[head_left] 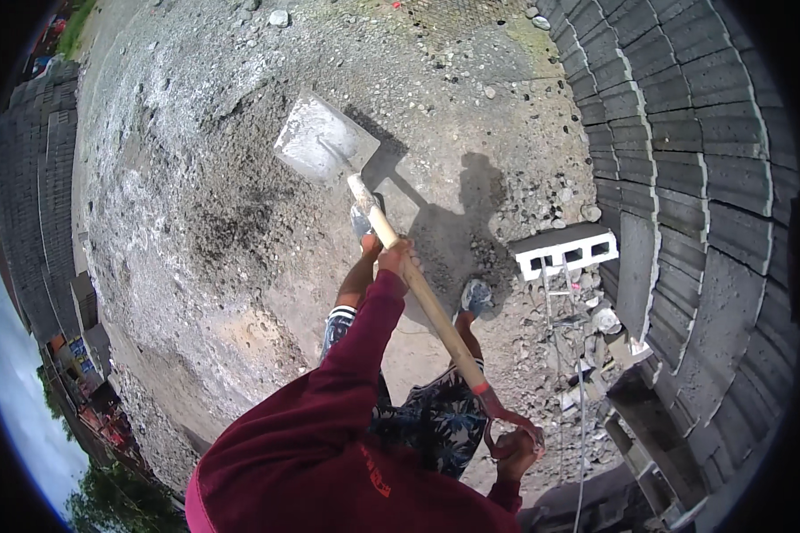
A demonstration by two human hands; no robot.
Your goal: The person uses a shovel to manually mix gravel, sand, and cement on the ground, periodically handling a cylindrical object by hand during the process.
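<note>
Shovel [329,142]: square-bladed, pale metal blade caked grey, long wooden shaft [422,293], red D-grip at the top end. Held out in front of the person, blade raised over the gravel heap and tilted, its shadow falling on the ground just beyond.

Grip: left hand [398,258] wrapped round the shaft at about mid-length, fingers clamped on the wood. Right hand [516,449] closed through the D-grip [505,425], fingers curled round its bar.

Handling, by judgement: stiff and long, head-heavy at the blade end, heavier once loaded. Wood looks dry and smooth, so a firm wrap is needed; one hand low on the shaft for lift, the other at the D-grip for steering, is the sound hold. Blade edge likely hard and scraping; not fragile.

Surface: heap [196,178] of grey gravel and sand mix, loose, uneven, with a darker damp-looking patch near its middle. Packed dirt underfoot, scattered stones. Footing probably shifts on the loose parts.

Surroundings: curved block wall [684,133] at right, grey, mortared. One hollow concrete block [564,249] lying on the ground near the wall's foot. Rubble, broken pieces and thin metal rods [564,329] beside it. Further block stacks and buildings at far left rim, with sky and trees. Person wears a dark red long-sleeved top, patterned shorts, shoes.
</note>
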